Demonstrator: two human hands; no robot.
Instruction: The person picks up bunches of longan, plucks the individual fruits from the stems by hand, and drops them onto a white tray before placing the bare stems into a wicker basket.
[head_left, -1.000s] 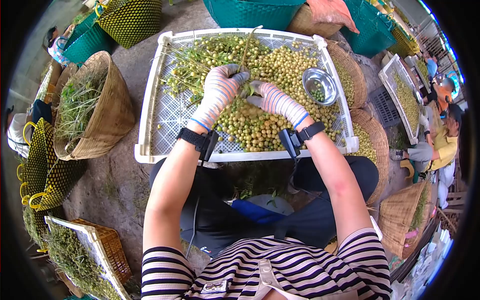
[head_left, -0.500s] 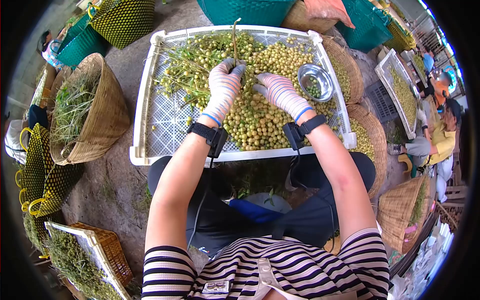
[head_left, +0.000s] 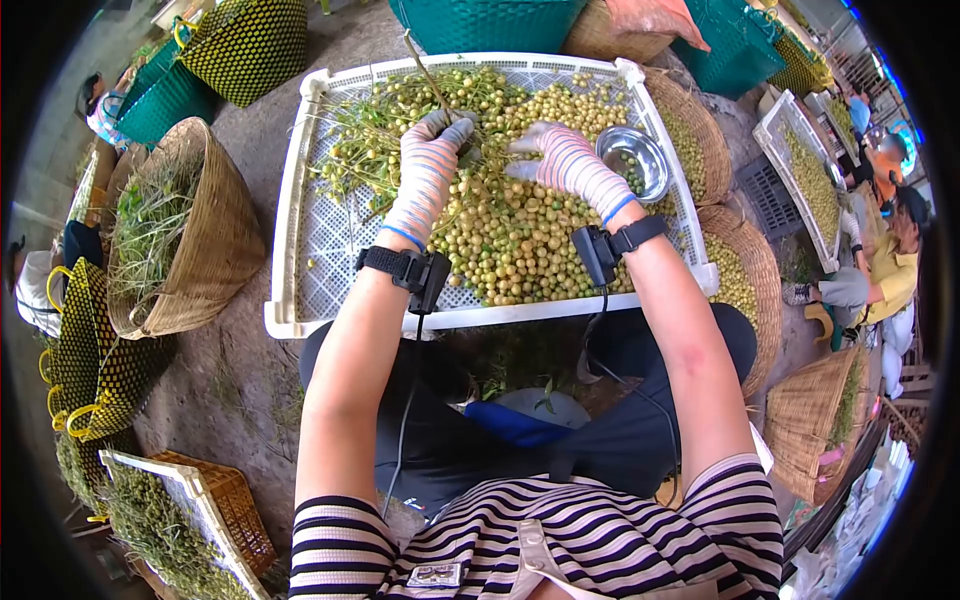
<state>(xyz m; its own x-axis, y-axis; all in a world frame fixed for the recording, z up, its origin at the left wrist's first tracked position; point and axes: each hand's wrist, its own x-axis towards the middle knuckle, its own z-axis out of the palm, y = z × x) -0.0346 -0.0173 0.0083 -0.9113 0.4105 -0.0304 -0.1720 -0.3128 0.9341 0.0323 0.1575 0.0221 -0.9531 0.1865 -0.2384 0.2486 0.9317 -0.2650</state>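
Note:
A white perforated plastic tray (head_left: 284,240) lies across my knees, holding loose round yellow-green fruits (head_left: 530,240). Fruits still on thin stems (head_left: 355,150) pile up at its left and far side. My left hand (head_left: 428,170), in a striped glove, is closed around a fruit branch (head_left: 425,70); the bare woody end pokes up and left past the fingers. To its right, my right hand (head_left: 575,170) is gloved too, fingers apart above the loose fruits with nothing visible in them. A shiny metal bowl (head_left: 656,165) with a few green fruits sits beside the right hand.
At left stands a wicker basket (head_left: 215,230) of stems, near black-and-yellow woven baskets (head_left: 85,350). Green baskets (head_left: 490,25) line the far side. Round baskets of fruit (head_left: 745,260) flank the tray's right. A person in a yellow top (head_left: 890,275) sits at far right.
My left hand has shifted slightly left, and the branch in it now leans left instead of standing upright. My right hand has drawn a little up, its fingers spread wider.

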